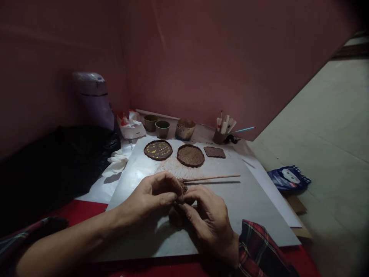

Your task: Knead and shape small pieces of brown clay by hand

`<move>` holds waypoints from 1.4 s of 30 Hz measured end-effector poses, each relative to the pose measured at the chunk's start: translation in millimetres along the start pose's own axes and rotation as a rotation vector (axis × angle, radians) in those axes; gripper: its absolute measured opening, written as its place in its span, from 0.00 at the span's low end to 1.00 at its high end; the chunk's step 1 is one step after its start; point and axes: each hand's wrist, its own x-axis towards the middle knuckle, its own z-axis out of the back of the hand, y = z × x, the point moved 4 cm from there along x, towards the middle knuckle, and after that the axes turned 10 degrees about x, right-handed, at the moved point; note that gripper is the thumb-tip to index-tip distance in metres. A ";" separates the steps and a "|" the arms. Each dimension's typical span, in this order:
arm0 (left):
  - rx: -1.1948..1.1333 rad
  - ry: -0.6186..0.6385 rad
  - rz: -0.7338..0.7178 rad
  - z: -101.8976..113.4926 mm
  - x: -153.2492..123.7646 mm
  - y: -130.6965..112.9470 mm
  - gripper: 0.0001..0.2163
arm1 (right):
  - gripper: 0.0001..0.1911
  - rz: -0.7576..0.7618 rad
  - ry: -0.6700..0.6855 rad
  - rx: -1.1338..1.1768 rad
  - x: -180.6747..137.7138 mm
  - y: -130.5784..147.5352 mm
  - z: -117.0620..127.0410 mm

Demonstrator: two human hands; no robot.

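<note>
Over the middle of the grey board, my left hand (157, 192) and my right hand (209, 219) meet at the fingertips. Both are closed in a pinch on a small piece of brown clay (181, 197), mostly covered by the fingers. Under them sits a dark brown lump (175, 217), partly in shadow. Just behind the fingers a rough brown textured piece (183, 187) shows in part. A thin wooden stick (213, 178) lies beside it, pointing right. Farther back are a round brown plaque with yellow dots (158, 150), a plain round plaque (190, 155) and a small rectangular slab (215, 152).
Along the back stand two greenish cups (162, 130), a stained bowl (185, 130) and a holder with rolled sticks (220, 136). At left are crumpled tissue (117, 161), a plastic bag (131, 129) and a black bag (57, 165). A blue packet (289, 179) lies right of the board (259, 215).
</note>
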 end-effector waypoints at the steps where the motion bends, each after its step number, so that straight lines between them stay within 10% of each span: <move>1: 0.012 0.014 0.003 -0.3 -0.5 -0.5 0.05 | 0.04 -0.019 0.007 0.001 -0.1 -0.9 0.3; 16: 0.533 -0.052 -0.163 2.1 -10.9 -10.3 0.05 | 0.08 0.006 -0.012 0.077 -0.8 -0.6 2.5; 42: 0.763 0.044 -0.483 -4.9 -7.8 -21.8 0.08 | 0.07 0.050 0.041 0.033 -3.4 -9.4 3.1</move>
